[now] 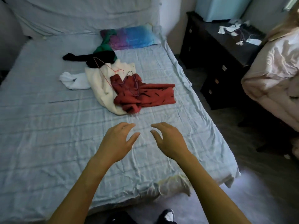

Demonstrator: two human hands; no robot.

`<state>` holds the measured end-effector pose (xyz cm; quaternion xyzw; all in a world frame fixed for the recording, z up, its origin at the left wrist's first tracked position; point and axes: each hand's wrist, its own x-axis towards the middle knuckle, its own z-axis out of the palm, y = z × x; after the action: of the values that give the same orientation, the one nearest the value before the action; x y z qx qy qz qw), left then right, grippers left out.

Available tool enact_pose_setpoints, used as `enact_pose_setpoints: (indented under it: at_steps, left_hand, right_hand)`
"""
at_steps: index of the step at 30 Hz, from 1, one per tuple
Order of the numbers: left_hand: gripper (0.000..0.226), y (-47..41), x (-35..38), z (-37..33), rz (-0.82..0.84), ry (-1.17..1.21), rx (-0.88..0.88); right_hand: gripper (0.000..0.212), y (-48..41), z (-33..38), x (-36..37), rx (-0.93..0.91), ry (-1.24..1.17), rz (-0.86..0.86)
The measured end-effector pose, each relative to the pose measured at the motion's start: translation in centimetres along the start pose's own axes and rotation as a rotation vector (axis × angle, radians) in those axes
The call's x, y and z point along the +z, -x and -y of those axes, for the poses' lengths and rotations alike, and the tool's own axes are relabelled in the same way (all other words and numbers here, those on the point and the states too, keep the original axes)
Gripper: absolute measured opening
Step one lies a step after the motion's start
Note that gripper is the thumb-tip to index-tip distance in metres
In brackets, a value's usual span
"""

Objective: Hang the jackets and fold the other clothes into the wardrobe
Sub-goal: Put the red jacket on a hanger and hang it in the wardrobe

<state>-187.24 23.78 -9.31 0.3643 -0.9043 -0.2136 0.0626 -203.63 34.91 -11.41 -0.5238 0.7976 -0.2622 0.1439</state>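
A heap of clothes lies in the middle of the bed [40, 126]. Nearest me is a red garment with black marks [145, 96], partly over a cream jacket [98, 81]. A white garment [72, 80] sits to their left, a black one [90, 58] and a green one [103, 46] behind. A pink wire hanger [103, 68] and a darker wire hanger [133, 83] rest on top of the heap. My left hand [116, 141] and my right hand [168, 139] hover over the sheet just short of the red garment, fingers loosely spread, holding nothing.
A blue and purple pillow [131, 37] lies at the head of the bed. A dark dresser [216, 62] with scraps of paper on top stands to the right. A pink quilt [273, 78] covers a second bed at far right. My shoes [166, 215] stand on the floor.
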Motion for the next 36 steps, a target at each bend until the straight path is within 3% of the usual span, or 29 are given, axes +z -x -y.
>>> enact_pose_setpoints:
  at_steps: [7, 14, 25, 36]
  left_hand:
    - [0.064, -2.7, -0.4, -0.5, -0.063, -0.004, -0.126]
    - [0.048, -8.6, -0.7, 3.9, -0.097, 0.054, -0.137]
    - [0.042, -18.9, 0.8, 10.8, -0.053, 0.206, -0.207]
    - [0.032, -31.8, 7.2, 19.2, -0.080, 0.557, -0.526]
  right_hand:
    - [0.033, -5.1, -1.1, -0.3, -0.128, -0.070, 0.075]
    - [0.034, -11.1, -0.8, 1.8, -0.129, -0.045, 0.130]
    - [0.031, -23.8, -2.2, 6.8, -0.140, -0.007, 0.208]
    - [0.035, -39.2, -6.4, 17.5, -0.146, -0.006, 0.345]
